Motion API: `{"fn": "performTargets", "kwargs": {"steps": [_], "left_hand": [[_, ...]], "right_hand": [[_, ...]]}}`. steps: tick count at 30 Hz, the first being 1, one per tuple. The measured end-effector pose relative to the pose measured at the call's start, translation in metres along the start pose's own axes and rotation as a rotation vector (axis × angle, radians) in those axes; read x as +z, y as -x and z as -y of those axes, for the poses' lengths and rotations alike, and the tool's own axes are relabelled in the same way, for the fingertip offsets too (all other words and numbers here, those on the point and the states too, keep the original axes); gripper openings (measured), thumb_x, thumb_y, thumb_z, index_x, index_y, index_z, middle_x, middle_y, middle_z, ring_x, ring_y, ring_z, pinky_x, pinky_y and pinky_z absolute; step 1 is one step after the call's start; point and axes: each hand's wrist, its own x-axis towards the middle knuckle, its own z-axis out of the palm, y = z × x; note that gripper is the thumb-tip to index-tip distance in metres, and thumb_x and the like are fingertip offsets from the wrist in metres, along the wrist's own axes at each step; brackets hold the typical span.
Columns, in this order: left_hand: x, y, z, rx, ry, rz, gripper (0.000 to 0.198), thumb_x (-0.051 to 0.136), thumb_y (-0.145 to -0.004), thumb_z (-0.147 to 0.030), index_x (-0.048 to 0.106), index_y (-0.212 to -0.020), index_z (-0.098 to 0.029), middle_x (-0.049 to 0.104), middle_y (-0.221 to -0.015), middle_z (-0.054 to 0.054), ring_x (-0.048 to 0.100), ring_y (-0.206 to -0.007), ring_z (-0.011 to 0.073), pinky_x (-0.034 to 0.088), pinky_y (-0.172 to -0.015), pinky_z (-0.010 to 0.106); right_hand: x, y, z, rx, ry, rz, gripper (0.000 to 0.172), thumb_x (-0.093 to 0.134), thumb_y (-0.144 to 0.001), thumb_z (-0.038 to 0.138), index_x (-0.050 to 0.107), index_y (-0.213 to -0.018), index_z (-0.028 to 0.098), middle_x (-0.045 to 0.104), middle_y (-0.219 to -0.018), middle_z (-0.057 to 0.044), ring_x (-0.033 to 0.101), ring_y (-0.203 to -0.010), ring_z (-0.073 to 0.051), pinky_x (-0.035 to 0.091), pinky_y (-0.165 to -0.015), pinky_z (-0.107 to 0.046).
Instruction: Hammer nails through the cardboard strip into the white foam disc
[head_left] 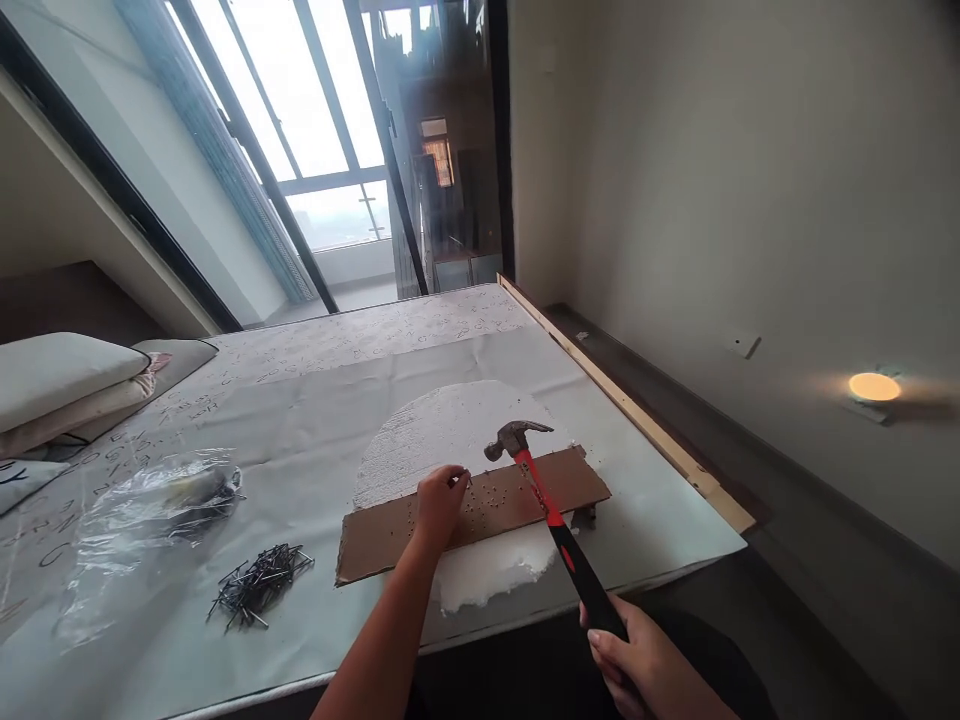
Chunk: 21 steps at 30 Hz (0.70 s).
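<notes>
My left hand [437,508] is closed in a pinch on a nail [469,481], held over a long brown board [370,545]. Many small nail heads dot the middle of this board. My right hand [637,650] grips the black end of a claw hammer [576,570] with a red and black handle. The hammer's metal head is raised just above and right of the left hand, apart from the nail. Under the board lies a rounded white foam-like sheet [442,425], its ragged near edge showing in front.
A heap of loose nails [262,585] lies left of the board, with a crumpled clear plastic bag [150,520] behind it. Everything rests on a covered bed [322,410] with a wooden side rail [637,405]. Folded bedding [67,385] is at the far left; a wall stands right.
</notes>
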Motion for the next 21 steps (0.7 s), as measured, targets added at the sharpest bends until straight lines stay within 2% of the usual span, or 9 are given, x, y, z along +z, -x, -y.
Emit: {"fn": "performTargets", "kwargs": {"steps": [11,21], "left_hand": [[0.009,-0.006,-0.002,0.008,-0.047,0.072,0.017,0.053,-0.078,-0.026,0.069,-0.081,-0.02,0.071,-0.082,0.003,0.063,-0.074,0.017,0.047,-0.07,0.027],[0.013,-0.002,0.001,0.065,-0.003,0.093,0.016,0.053,-0.078,-0.023,0.069,-0.08,-0.02,0.07,-0.083,0.003,0.062,-0.075,0.0158,0.046,-0.072,0.025]], "right_hand": [[-0.003,0.004,0.004,0.023,-0.001,0.07,0.019,0.047,-0.076,0.035,0.046,-0.086,0.019,0.036,-0.051,0.011,0.024,-0.03,-0.001,0.025,-0.03,-0.015],[-0.002,-0.004,-0.009,0.017,0.034,0.03,0.028,0.051,-0.073,0.044,0.044,-0.085,0.02,0.035,-0.047,0.012,0.025,-0.03,-0.002,0.026,-0.033,-0.017]]}}
